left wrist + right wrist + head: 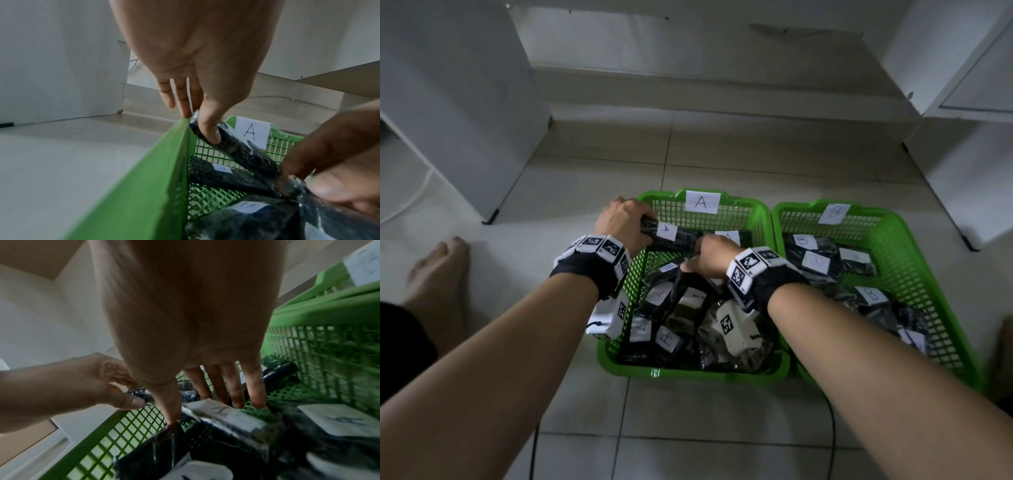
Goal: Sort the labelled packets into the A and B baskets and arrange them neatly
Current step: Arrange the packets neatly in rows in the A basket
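Two green mesh baskets stand side by side on the floor, basket A (pixel 755 207) on the left and basket B (pixel 893 236) on the right. Both hold several black packets with white labels. My left hand (pixel 625 219) (pixel 200 125) grips the left end of a black packet marked A (pixel 671 236) (pixel 246 155) over basket A's far left corner. My right hand (pixel 710 255) (pixel 205 402) pinches the packet's other end inside the basket. Its fingertips are hidden in the head view. The packet hangs tilted above another A packet (pixel 216 172) on the basket floor.
White cabinets (pixel 465 113) stand on the left, and another (pixel 969 178) on the right. A bare foot (pixel 438 274) rests on the tiles left of basket A. A black cable (pixel 832 428) runs along the floor in front of the baskets.
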Tool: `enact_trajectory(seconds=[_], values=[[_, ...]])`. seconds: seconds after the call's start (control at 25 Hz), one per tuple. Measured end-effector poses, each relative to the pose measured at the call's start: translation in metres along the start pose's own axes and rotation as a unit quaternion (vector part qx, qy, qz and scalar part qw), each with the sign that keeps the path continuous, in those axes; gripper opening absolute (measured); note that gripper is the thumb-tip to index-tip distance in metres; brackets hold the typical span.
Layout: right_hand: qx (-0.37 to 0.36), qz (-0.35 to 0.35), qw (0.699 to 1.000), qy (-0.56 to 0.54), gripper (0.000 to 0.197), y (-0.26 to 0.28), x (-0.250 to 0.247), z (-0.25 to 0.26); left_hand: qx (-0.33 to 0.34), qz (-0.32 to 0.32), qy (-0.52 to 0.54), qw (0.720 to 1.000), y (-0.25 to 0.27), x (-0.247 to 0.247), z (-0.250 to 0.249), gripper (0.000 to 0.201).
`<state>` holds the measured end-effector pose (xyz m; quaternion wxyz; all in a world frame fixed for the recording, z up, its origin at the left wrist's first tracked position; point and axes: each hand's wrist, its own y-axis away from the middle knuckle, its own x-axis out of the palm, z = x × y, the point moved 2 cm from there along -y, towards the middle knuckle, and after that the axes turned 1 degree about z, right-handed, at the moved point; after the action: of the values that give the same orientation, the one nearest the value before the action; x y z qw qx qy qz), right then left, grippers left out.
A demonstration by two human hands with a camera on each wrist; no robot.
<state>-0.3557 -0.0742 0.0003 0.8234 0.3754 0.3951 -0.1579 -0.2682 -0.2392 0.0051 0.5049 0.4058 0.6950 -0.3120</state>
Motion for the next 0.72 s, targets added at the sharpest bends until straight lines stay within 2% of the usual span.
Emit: enact_trajectory(seconds=[0.12, 0.28, 0.36, 0.44, 0.56, 0.72], values=[[0.005, 0.001, 1.0, -0.001, 0.042, -0.008, -0.001, 0.006, -0.013, 0.002, 0.009, 1.0, -0.002, 0.001, 0.001, 0.034], [0.042, 0.022, 0.998, -0.042, 0.019, -0.013, 0.004, 0.014, -0.056, -0.034, 0.034, 0.997, -0.005, -0.005, 0.003, 0.033], [0.052, 0.021, 0.997, -0.047, 0.027, -0.014, 0.004, 0.021, -0.056, -0.039, 0.031, 0.997, -0.005, -0.008, 0.002, 0.034], [0.048, 0.004, 0.997, -0.059, 0.024, -0.018, 0.005, 0.027, -0.055, -0.035, 0.026, 0.998, -0.003, -0.01, 0.001, 0.035], [0.075, -0.016, 0.987, -0.14, 0.039, -0.015, -0.004, 0.024, -0.059, -0.034, 0.021, 0.997, -0.005, -0.012, -0.002, 0.034], [0.075, 0.013, 0.975, -0.208, 0.015, 0.002, -0.037, 0.0, -0.047, -0.019, -0.004, 0.999, -0.005, -0.011, -0.007, 0.034]])
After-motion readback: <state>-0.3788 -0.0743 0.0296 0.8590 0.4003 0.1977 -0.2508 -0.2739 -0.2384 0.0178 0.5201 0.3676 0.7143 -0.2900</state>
